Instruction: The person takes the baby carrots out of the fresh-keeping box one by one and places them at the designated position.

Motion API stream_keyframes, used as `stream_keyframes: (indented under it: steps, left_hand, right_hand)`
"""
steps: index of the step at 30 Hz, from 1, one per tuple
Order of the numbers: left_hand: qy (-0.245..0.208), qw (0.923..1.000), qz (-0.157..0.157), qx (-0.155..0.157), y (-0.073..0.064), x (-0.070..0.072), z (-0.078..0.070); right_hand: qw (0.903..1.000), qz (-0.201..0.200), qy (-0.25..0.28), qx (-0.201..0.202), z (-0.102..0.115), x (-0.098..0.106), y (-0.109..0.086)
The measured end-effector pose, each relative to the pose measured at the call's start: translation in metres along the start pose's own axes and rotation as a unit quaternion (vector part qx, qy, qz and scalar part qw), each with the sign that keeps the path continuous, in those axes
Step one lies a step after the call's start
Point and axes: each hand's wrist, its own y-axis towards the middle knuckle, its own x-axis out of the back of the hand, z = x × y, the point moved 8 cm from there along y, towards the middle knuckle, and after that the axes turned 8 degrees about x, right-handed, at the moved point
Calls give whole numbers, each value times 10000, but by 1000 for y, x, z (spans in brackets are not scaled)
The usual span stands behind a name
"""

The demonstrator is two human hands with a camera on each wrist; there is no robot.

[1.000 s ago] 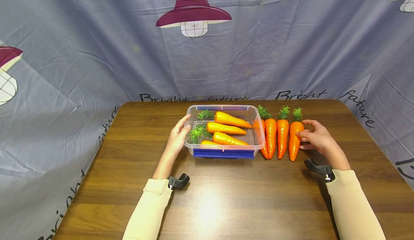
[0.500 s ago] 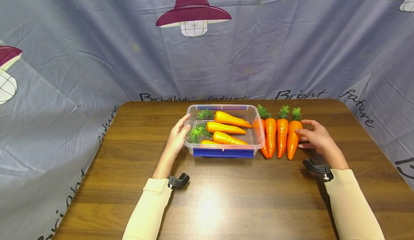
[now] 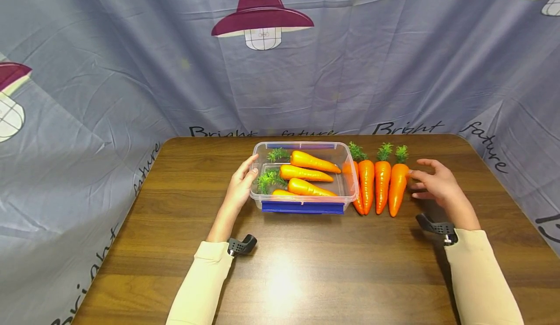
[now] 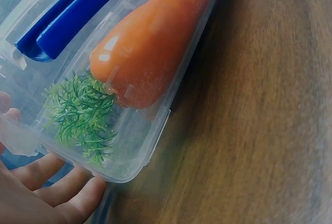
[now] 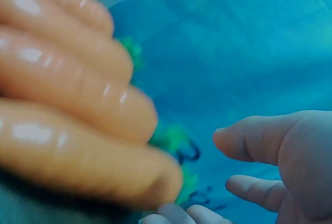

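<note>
My left hand (image 3: pixel 240 183) touches the left end of a clear plastic food box (image 3: pixel 302 203) with blue clips, its fingertips right at the rim. Inside lie several orange carrots (image 3: pixel 309 173) with green tops pointing left; in the left wrist view one carrot (image 4: pixel 155 42) shows through the wall. Right of the box, more carrots stand out in a row, tops away from me. Nearest the rightmost carrot (image 3: pixel 397 189) is my right hand (image 3: pixel 437 184), fingers spread and holding nothing. The right wrist view has this carrot (image 5: pixel 78 156) apart from the thumb (image 5: pixel 249 138).
A brown wooden table (image 3: pixel 332 261) bears everything. Behind and at both sides hangs a grey-blue printed curtain (image 3: pixel 372 72). Each wrist wears a black camera mount. The leftmost carrot (image 3: pixel 358 198) of the row sits close against the box's right end.
The right hand nudged the rightmost carrot slightly left toward the row, then drew back to the right, its fingers coming away. The left hand and box stayed in place.
</note>
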Motion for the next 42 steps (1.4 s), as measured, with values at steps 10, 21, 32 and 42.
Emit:
stream_keyframes:
  steps: [10, 21, 32, 42]
  left_hand:
    - [3, 10000, 30, 50, -2, 0, 1]
    - [20, 10000, 58, -36, 0, 0, 1]
    - [-82, 9999, 59, -90, 1, 0, 4]
    - [22, 9999, 40, -152, 2, 2, 1]
  right_hand:
    - [9918, 256, -221, 1231, 86, -40, -9]
    - [9726, 1316, -342, 1884, 162, -138, -11]
    - [9330, 2101, -1741, 2345, 168, -219, 0]
    - [9066, 2345, -2565, 2393, 156, -238, 4]
